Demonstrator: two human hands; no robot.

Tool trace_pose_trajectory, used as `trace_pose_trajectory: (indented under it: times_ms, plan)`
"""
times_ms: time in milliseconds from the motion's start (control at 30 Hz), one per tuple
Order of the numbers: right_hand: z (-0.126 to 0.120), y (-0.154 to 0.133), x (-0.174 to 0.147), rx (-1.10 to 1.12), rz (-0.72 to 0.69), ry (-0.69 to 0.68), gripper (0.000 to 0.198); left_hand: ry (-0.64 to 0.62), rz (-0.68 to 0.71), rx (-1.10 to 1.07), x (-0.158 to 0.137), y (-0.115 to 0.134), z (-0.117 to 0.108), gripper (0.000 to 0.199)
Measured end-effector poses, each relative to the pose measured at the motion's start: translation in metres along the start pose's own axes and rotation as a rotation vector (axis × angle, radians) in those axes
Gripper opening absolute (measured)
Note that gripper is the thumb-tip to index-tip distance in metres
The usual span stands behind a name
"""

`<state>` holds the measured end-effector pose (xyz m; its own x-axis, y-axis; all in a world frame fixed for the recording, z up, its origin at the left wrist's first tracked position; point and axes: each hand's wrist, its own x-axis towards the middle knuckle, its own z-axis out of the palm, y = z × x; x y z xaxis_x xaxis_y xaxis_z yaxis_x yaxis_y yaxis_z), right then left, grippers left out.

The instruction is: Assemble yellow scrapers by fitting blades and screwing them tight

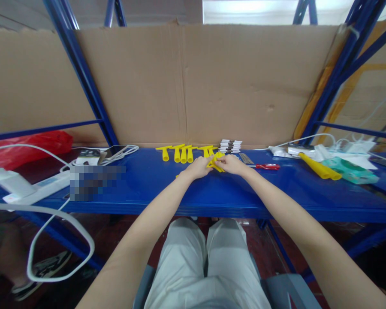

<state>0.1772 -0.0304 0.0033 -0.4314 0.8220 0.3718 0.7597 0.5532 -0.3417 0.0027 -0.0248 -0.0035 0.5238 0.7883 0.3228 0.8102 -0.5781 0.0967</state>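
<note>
My left hand (200, 168) and my right hand (231, 165) meet over the blue tabletop, fingers closed around a yellow T-shaped plastic handle (216, 163). The fingers cover much of it, so its exact shape there is hard to see. Just behind, more yellow T-shaped handles (207, 151) lie close to my fingertips. To their left several like them (177, 154) lie in a row, hollow round ends toward me. A stack of small white pieces with dark middles (230, 146) sits beyond my right hand. Right of that hand lies a screwdriver with a red handle (267, 166).
Cardboard (244, 86) walls off the back between blue metal posts. A white power strip (41, 189), cables and a red plastic bag (32, 148) occupy the left. At the right lie yellow tubes (320, 167) and a green packet (350, 170). Another person's shoe (49, 264) shows below left.
</note>
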Motion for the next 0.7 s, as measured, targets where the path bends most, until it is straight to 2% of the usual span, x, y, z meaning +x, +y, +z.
trace_pose_trajectory:
  times_ms: [500,700]
  plan:
    - [0.001,-0.005,0.002,-0.024,0.043,-0.001,0.026,-0.023,0.063,-0.059,-0.001,0.000,-0.003,0.044]
    - [-0.003,0.008,0.002,0.204,0.107,-0.073,0.029,-0.046,0.048,-0.038,-0.001,0.002,-0.006,0.045]
